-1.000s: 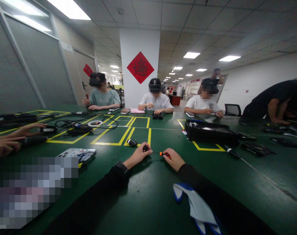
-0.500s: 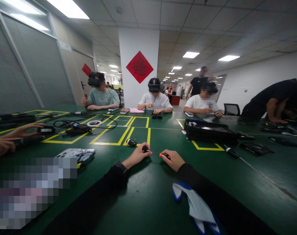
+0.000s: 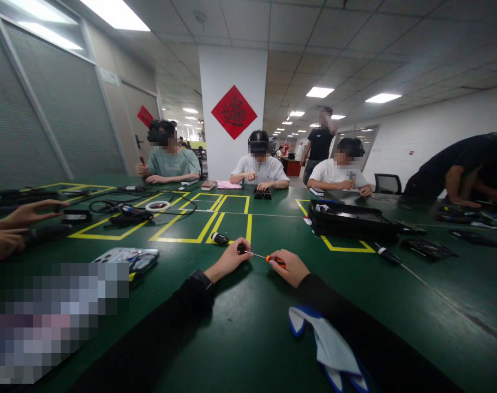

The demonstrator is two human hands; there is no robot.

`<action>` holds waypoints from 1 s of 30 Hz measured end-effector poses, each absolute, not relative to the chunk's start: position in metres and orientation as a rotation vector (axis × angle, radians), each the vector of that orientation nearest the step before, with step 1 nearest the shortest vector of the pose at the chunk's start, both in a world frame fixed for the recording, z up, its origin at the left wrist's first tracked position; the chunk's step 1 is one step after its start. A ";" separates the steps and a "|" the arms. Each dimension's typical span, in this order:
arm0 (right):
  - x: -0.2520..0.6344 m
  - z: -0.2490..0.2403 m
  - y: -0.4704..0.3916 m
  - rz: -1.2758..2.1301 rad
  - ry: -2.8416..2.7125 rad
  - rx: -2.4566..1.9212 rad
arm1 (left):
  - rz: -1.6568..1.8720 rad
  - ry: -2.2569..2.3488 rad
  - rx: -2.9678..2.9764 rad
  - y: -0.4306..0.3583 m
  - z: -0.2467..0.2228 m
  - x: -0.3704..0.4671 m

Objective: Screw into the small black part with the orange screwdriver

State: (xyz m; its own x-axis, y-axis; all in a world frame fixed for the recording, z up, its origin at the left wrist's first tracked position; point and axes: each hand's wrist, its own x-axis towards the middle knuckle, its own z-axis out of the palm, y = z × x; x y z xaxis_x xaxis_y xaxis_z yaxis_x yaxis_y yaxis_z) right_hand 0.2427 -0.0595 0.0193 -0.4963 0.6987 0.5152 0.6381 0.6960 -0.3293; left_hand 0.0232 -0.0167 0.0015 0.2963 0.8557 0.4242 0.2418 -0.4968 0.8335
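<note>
Between the fingers of my left hand (image 3: 231, 258) is a small black round part (image 3: 242, 249), partly covered by the fingertips. My right hand (image 3: 292, 267) is closed round the orange and black handle of a screwdriver (image 3: 276, 262). Its thin metal shaft points left, and the tip meets or nearly meets the black part; the exact contact is too small to tell. Just beyond my left hand lies a black and white cylindrical tool (image 3: 220, 238). A white and blue glove (image 3: 334, 344) rests on the table beside my right forearm.
On the green table (image 3: 248, 338), yellow tape marks rectangles. Stacked black trays (image 3: 350, 217) stand right of centre, near a corded black tool (image 3: 387, 254). Cables (image 3: 127, 210) and a clear plastic pack (image 3: 127, 258) lie left. Another person's hands (image 3: 25, 218) work at far left; several people sit opposite.
The screwdriver handle has turned slightly in my right hand, showing more orange. My left hand has barely moved. The standing person behind has shifted left and lowered an arm.
</note>
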 end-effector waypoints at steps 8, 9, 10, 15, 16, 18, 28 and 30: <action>0.242 0.019 -0.060 0.144 -2.239 -1.017 | 1.218 0.981 1.898 -0.020 0.003 0.024; 0.242 0.018 -0.060 0.155 -2.243 -1.027 | 1.214 0.979 1.893 -0.020 0.003 0.024; 0.243 0.018 -0.060 0.160 -2.248 -1.033 | 1.211 0.977 1.885 -0.020 0.003 0.024; 0.243 0.019 -0.058 0.106 -2.223 -0.969 | 1.215 0.985 1.838 -0.020 0.003 0.024; 0.243 0.020 -0.058 0.100 -2.214 -0.949 | 1.220 0.990 1.834 -0.020 0.004 0.024; 0.242 0.021 -0.059 0.105 -2.207 -0.918 | 1.232 0.996 1.832 -0.020 0.003 0.024; 0.242 0.023 -0.063 0.158 -2.185 -0.925 | 1.225 0.984 1.813 -0.021 0.005 0.024; 0.243 0.023 -0.062 0.156 -2.188 -0.927 | 1.225 0.976 1.815 -0.021 0.005 0.024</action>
State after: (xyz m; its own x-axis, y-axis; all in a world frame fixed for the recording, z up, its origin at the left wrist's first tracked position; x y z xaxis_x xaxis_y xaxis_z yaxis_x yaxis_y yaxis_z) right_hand 0.2426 -0.0624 0.0228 -0.4637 0.6618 0.5890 0.5717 0.7314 -0.3718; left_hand 0.0243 -0.0213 0.0048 0.2592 0.8808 0.3961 0.1888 -0.4484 0.8736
